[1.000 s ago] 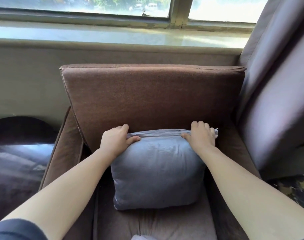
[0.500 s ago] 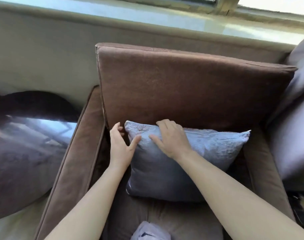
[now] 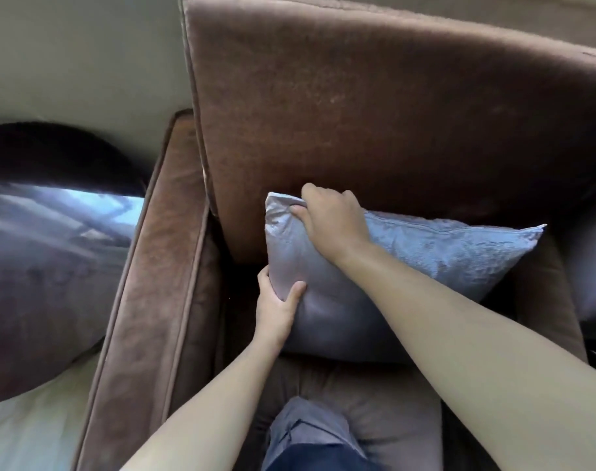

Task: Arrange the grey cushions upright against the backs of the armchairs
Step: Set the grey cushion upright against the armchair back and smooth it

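Shiny, wrinkled grey square fabric cushion (image 3: 425, 263), upright, long axis left-right against brown upholstered armchair back (image 3: 391, 113), left hand (image 3: 278, 305) and right hand (image 3: 334, 219) both clamped on its left edge.

No legible text, label, brand mark, number or sign appears on any surface in the head view — neither on the upholstery nor on the fabric items.
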A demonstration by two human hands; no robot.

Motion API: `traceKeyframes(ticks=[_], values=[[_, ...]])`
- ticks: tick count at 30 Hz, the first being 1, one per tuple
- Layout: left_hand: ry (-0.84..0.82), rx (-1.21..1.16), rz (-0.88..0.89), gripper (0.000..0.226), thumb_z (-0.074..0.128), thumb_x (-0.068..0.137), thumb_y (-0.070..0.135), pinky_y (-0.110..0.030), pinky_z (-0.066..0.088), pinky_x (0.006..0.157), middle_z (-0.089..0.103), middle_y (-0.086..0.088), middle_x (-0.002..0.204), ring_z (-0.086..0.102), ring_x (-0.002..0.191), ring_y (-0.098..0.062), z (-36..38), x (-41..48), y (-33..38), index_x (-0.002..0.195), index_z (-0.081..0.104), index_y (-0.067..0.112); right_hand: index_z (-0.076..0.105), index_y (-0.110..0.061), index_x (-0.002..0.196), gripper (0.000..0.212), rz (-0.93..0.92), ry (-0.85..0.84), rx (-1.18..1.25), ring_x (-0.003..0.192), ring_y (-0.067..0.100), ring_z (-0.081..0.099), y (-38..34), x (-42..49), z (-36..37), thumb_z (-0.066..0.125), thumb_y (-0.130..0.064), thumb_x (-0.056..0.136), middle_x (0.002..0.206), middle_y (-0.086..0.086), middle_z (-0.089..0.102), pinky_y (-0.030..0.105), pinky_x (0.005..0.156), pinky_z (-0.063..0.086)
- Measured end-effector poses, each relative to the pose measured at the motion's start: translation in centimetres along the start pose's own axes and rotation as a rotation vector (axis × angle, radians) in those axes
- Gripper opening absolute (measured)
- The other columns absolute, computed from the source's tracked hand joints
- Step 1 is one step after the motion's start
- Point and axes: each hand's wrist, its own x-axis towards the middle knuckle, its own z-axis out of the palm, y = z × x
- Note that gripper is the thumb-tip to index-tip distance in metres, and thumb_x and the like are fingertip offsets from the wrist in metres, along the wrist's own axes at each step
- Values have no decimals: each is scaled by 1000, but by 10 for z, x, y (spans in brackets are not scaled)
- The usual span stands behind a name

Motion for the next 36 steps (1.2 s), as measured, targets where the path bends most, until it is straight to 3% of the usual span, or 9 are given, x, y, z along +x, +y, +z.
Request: traceKeyframes(ticks=[4, 7, 11, 13, 16, 20, 27, 36], values=[[-38, 53, -58, 93, 68, 63, 69, -28, 46, 95, 59, 16, 121, 58, 113, -4, 0, -1, -21, 140, 37, 26, 35, -19, 76, 31, 18, 54, 88, 61, 18, 37, 3, 1, 4, 51, -33, 98, 64, -11, 37, 38, 66, 31], [-89, 124, -119, 93, 66, 62, 66, -28, 44, 91, 59, 11, 123, 57, 113, -9, -3, -6, -42, 140, 35, 25, 36, -18, 76, 30, 41, 42, 133, 62, 18, 37, 5, 5, 6, 51, -32, 97, 60, -13, 31, 36, 67, 27], [-127, 156, -189, 92, 65, 61, 64, -27, 41, 94, 54, 8, 125, 54, 116, -10, -6, 0, -65, 138, 38, 21, 38, -17, 76, 29, 66, 23, 182, 63, 23, 46, 5, 8, 9, 50, -32, 97, 63, -6, 45, 40, 70, 33], [-110, 204, -233, 87, 65, 59, 65, -34, 44, 99, 55, 1, 123, 54, 118, -17, -7, 4, -78, 129, 42, 18, 39, -17, 76, 28, 72, 28, 187, 63, 25, 48, 4, 8, 9, 50, -32, 97, 64, -2, 49, 42, 72, 36], [-111, 257, -283, 68, 70, 65, 59, -36, 47, 91, 59, -3, 116, 58, 110, -23, -5, 3, -89, 113, 38, 22, 38, -18, 77, 28, 73, 24, 164, 63, 24, 47, 5, 9, 10, 51, -33, 97, 64, -3, 48, 40, 72, 33], [-150, 314, -255, 57, 76, 78, 41, -29, 41, 82, 60, -4, 114, 57, 101, -21, -4, 4, -101, 113, 36, 18, 40, -18, 79, 26, 53, 40, 158, 64, 21, 46, 7, 9, 14, 50, -34, 97, 67, -4, 49, 39, 73, 33], [-289, 486, -189, 68, 84, 67, 46, -31, 44, 78, 64, -7, 114, 62, 107, -26, -21, 1, -120, 107, 34, 20, 44, -21, 84, 21, 3, 62, 91, 68, 16, 47, 11, 8, 20, 48, -37, 97, 72, -8, 47, 36, 77, 34], [-276, 486, -192, 76, 82, 59, 57, -41, 52, 87, 66, -11, 115, 63, 110, -30, -24, 9, -128, 107, 33, 23, 40, -21, 83, 23, -9, 97, 21, 71, 15, 42, 12, 4, 25, 47, -39, 97, 73, -9, 45, 32, 74, 26]])
